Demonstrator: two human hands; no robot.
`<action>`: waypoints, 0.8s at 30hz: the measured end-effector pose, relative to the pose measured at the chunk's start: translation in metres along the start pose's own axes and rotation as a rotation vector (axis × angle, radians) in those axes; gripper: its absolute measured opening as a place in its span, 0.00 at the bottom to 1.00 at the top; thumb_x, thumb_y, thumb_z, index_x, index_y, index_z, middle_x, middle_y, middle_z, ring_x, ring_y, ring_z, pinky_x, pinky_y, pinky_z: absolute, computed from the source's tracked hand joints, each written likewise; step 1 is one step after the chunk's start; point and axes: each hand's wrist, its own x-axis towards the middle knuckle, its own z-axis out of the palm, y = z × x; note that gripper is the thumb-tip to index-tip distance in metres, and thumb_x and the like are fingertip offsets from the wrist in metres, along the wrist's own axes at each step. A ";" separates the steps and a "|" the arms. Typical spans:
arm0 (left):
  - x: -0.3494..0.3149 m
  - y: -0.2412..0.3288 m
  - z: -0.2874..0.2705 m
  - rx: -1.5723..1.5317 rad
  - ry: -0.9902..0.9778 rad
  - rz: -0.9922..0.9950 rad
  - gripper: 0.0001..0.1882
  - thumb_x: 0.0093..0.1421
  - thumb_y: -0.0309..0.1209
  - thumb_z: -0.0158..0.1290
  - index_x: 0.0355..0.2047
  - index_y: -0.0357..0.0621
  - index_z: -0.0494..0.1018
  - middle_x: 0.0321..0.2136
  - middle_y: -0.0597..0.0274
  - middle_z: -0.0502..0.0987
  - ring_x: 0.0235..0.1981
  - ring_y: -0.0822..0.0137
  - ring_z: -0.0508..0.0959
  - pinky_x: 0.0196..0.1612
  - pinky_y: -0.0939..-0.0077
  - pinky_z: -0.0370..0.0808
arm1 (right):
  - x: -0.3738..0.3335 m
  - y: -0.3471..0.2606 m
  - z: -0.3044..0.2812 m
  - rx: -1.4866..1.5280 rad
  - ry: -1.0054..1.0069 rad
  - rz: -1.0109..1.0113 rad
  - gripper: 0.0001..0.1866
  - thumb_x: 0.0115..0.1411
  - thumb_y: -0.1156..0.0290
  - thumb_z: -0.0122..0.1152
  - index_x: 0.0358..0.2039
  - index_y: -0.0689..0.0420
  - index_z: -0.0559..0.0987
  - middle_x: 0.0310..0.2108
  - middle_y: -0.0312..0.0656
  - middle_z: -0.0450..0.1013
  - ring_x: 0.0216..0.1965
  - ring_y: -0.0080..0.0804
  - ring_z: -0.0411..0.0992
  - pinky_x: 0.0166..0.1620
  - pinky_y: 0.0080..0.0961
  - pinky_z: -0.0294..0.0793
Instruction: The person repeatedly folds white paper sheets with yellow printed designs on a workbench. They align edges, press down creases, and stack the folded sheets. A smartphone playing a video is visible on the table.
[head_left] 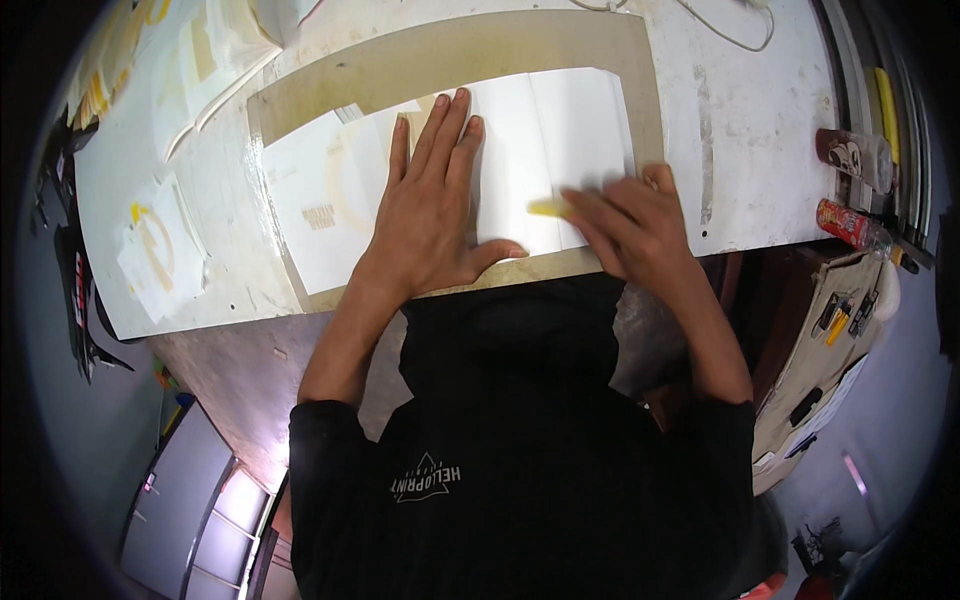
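A white folded paper sheet (507, 130) lies across a beige board (430, 75) on the table. A line, perhaps a crease or edge, runs down the sheet's right half. My left hand (430, 195) presses flat on the paper left of that line, fingers stretched out and thumb to the side. Over the sheet's lower right part, my right hand (640, 225) is closed around a small yellow tool (546, 208). Its tip points left, close to the line. Motion blurs the fingers and tool, so its exact kind and whether it touches the paper are unclear.
Piled papers (205, 60) lie at the table's far left, with a loose sheet with yellowish marks (160, 250) nearer. A cable (735, 46) crosses the far right. A dark-patterned container (852, 160) and a red one (848, 222) stand at the right edge. Pens (838, 328) lie on a side surface.
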 end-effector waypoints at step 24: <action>0.001 0.000 -0.006 -0.017 -0.018 0.035 0.68 0.47 0.72 0.63 0.68 0.21 0.56 0.74 0.32 0.47 0.78 0.41 0.43 0.76 0.39 0.37 | -0.004 -0.018 0.000 -0.319 0.382 0.478 0.21 0.60 0.74 0.71 0.54 0.64 0.80 0.41 0.51 0.74 0.40 0.43 0.73 0.43 0.37 0.73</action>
